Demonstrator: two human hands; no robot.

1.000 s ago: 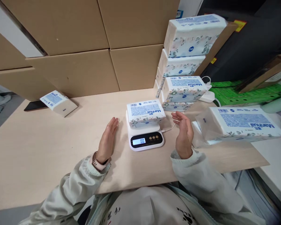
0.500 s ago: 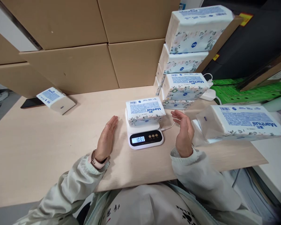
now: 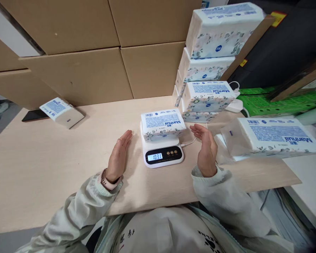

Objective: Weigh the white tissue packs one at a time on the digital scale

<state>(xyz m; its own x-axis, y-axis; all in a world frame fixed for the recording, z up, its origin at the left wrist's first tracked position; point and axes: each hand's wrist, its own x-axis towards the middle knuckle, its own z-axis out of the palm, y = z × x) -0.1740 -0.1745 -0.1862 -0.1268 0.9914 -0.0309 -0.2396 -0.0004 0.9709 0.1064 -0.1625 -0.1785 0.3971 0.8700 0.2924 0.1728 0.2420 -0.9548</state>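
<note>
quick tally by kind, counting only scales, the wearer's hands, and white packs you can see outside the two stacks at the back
Scale: 1
Hands: 2 (left hand, right hand)
White packs: 3 (weighed pack, far-left pack, far-right pack)
Total: 6

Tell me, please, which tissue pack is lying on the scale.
The Manhua tissue pack between the left hand and right hand: it alone rests on the digital scale; other packs are stacked behind or lie to either side.

The tissue pack (image 3: pixel 162 123) hides part of the scale (image 3: pixel 162 154), whose button labels (image 3: pixel 172 156) are illegible.
</note>
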